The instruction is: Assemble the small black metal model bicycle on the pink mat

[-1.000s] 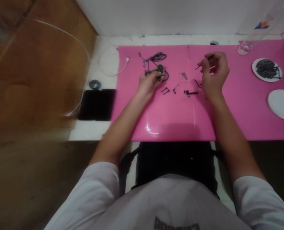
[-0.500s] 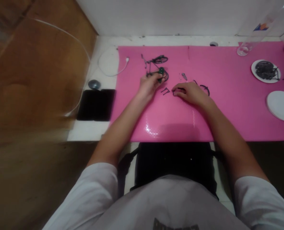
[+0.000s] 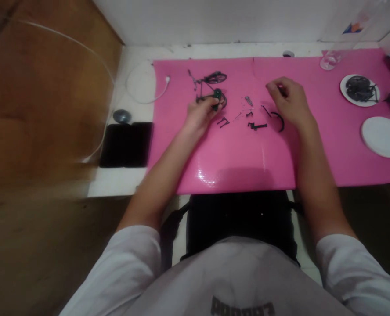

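On the pink mat (image 3: 234, 153), a small dark model bicycle (image 3: 206, 87) lies on its side. My left hand (image 3: 201, 114) is closed at its lower wheel, thumb and fingers pinching there. A small dark green piece (image 3: 217, 93) shows just beyond the fingertips; its kind is unclear. My right hand (image 3: 289, 98) is above the mat to the right, fingers curled in; whatever may be between them is hidden. Nearest to it are a black curved piece (image 3: 279, 121) and a thin black rod (image 3: 266, 111). Further left lie a black branched part (image 3: 257, 126) and a forked part (image 3: 223, 122).
Tiny bits surround a grey oval piece (image 3: 248, 101). At right are a plate (image 3: 344, 94) of black parts, a white lid or plate (image 3: 382, 137) and a clear bottle (image 3: 330, 60). A black flat case (image 3: 125, 145), a mouse (image 3: 121, 116) and a white cable (image 3: 164, 92) lie left.
My right hand has lifted from the small parts and moved right and away from me, uncovering the black branched part. My left hand stays at the bicycle. The whole view has shifted slightly.
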`<state>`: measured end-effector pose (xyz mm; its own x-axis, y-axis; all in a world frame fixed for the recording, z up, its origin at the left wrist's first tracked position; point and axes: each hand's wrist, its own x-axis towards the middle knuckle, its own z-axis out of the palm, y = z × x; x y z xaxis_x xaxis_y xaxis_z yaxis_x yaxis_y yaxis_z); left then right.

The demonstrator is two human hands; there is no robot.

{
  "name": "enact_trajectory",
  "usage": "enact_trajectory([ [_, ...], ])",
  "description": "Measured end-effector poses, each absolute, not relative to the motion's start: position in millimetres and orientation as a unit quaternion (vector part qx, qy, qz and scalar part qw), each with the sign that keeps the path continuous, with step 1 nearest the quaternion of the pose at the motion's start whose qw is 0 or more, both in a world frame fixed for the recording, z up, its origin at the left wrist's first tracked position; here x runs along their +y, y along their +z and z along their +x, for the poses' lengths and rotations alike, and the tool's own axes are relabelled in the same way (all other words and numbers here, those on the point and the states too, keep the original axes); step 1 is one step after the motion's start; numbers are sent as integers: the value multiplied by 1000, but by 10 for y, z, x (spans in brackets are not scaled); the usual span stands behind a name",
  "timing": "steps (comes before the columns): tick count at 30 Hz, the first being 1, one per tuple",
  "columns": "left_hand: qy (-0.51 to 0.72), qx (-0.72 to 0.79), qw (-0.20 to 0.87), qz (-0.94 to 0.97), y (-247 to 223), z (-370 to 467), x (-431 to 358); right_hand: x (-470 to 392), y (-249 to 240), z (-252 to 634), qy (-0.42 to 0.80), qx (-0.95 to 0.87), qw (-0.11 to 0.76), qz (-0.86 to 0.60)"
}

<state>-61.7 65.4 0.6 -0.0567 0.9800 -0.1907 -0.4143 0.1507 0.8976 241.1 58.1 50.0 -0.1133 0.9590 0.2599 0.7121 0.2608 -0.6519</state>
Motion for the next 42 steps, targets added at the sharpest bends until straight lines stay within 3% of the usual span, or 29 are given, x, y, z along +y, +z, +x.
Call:
enact_trajectory([
  [4, 562, 453, 612, 323, 21, -615, 637, 742, 390, 2660, 102, -699, 332, -625],
  [11, 553, 443, 615, 345, -51, -621, 656, 947, 81, 2708, 7, -723, 370, -584],
  [16, 540, 452, 618, 350, -78, -540, 593, 873, 59, 2498, -51, -746, 330, -576],
  [22, 527, 458, 623, 353, -120, -405, 514, 665, 127, 2150, 33, -734, 419, -533],
  [31, 496, 428, 646, 392, -99, -364, 419, 406, 80, 1715, 134, -756, 452, -455],
  [42, 490, 436, 642, 397, -78, -358, 402, 328, 204, 1671, 110, -776, 373, -497],
])
